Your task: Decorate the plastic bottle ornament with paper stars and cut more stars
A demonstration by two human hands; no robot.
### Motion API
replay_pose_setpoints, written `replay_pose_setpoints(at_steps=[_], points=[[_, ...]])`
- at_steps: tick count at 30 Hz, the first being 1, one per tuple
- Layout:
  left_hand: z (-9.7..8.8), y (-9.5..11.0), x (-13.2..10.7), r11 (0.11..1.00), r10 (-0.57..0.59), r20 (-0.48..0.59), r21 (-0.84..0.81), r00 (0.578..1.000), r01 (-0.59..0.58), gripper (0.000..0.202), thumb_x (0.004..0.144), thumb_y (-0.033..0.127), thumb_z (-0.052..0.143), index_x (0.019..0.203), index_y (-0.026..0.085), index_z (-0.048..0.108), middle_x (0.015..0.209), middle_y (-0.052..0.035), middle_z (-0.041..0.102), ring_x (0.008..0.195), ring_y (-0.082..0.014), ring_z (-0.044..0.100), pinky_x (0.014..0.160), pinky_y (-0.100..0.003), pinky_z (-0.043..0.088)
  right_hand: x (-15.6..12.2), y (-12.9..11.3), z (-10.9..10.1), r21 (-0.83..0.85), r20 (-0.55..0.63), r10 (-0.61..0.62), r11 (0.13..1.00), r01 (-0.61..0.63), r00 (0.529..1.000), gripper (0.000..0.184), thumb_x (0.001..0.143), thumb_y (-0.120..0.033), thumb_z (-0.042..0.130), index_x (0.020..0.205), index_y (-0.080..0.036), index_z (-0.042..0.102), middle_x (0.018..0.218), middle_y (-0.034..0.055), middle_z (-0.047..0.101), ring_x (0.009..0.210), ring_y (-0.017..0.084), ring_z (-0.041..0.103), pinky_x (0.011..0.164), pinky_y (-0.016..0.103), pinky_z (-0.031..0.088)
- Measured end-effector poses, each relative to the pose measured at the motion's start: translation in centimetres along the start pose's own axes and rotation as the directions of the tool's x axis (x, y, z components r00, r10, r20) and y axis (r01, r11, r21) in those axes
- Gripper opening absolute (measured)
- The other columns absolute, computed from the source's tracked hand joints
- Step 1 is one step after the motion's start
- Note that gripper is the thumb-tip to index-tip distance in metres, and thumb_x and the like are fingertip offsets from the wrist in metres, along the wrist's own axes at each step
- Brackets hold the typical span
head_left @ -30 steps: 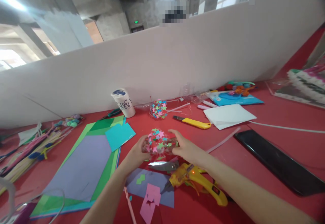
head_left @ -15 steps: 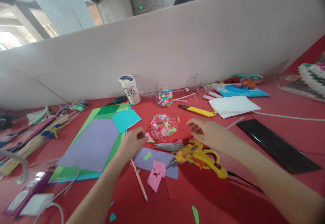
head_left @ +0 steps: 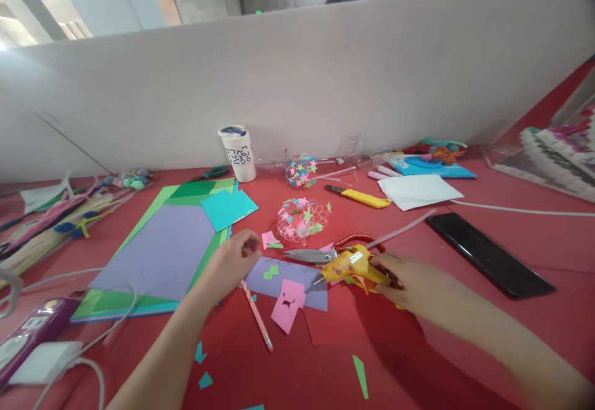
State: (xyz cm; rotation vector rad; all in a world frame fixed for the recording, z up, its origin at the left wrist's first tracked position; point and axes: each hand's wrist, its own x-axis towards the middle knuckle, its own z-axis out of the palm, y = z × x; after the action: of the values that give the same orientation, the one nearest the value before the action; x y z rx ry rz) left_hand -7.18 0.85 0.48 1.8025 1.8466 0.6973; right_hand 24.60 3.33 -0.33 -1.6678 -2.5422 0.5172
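My right hand (head_left: 393,278) is wrapped round the handle of the yellow hot glue gun (head_left: 346,264), whose nozzle points left over purple paper. My left hand (head_left: 236,256) is closed in a pinch just left of a pink paper scrap (head_left: 268,240); whatever is between its fingertips is too small to make out. Between and beyond both hands sits a clear ball with paper stars (head_left: 297,219), and a second starred ball (head_left: 301,171) is behind it. Scissors (head_left: 310,255) lie partly under the glue gun. Pink paper with cutouts (head_left: 288,306) and a pink pencil (head_left: 257,315) are nearer me.
Coloured paper sheets (head_left: 160,252) are stacked at left, with a white cup (head_left: 238,155) behind. A yellow utility knife (head_left: 357,196), white folded paper (head_left: 416,191) and a black phone (head_left: 488,255) lie at right. A purple power strip (head_left: 32,329) with cables is at front left.
My right hand has come down and closed on the glue gun's handle. My left hand stays pinched and has shifted slightly. The view has tilted and shifted a little.
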Motion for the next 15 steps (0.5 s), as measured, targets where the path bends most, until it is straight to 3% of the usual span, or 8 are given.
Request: replay_pose_setpoints(at_steps=[4,9,12,15], points=[[0.5,0.6,-0.5,0.999,0.043,0.098,0.005,0.994,-0.044,0.015,0.072,0.021,0.050,0.084,0.020,0.058,0.084,-0.0025,0.063,0.073,-0.0170,0.057,0.068,-0.028,0.042,0.4,0.2,-1.7,-0.016,-0.028,0.022,1.000,-0.023,0.999,0.015,0.081,-0.018,0.050,0.092,-0.022,0.060,0.095,0.0065,0.070,0.081,0.022,0.065,0.063,0.028,0.045],[0.5,0.8,-0.7,0.997,0.080,0.187,0.004,0.979,-0.082,0.018,0.073,0.018,0.048,0.085,0.019,0.061,0.084,-0.0035,0.063,0.076,-0.0181,0.058,0.069,-0.029,0.043,3.0,1.4,-3.6,-0.121,-0.109,0.084,0.988,-0.097,0.991,0.013,0.088,-0.017,0.048,0.091,-0.016,0.061,0.087,0.0097,0.068,0.073,0.019,0.064,0.063,0.029,0.048],[0.1,1.1,-1.1,0.990,0.144,0.324,-0.044,0.935,-0.138,0.021,0.073,0.018,0.051,0.091,0.022,0.062,0.092,-0.0017,0.062,0.081,-0.0171,0.057,0.073,-0.028,0.043,5.1,2.4,-3.0,-0.178,-0.126,0.070,0.980,-0.092,0.990,0.018,0.091,-0.030,0.052,0.101,-0.017,0.061,0.100,0.0052,0.065,0.082,0.016,0.063,0.073,0.033,0.052],[0.1,1.7,-1.8,0.980,0.201,0.441,-0.076,0.875,-0.186,0.034,0.071,0.024,0.060,0.105,0.024,0.058,0.108,-0.0021,0.056,0.094,-0.0191,0.055,0.081,-0.029,0.042,5.9,2.6,-2.3,-0.202,-0.188,0.037,0.976,-0.076,0.982,0.023,0.090,-0.032,0.055,0.108,-0.018,0.060,0.111,0.0064,0.061,0.093,0.018,0.061,0.080,0.038,0.051]])
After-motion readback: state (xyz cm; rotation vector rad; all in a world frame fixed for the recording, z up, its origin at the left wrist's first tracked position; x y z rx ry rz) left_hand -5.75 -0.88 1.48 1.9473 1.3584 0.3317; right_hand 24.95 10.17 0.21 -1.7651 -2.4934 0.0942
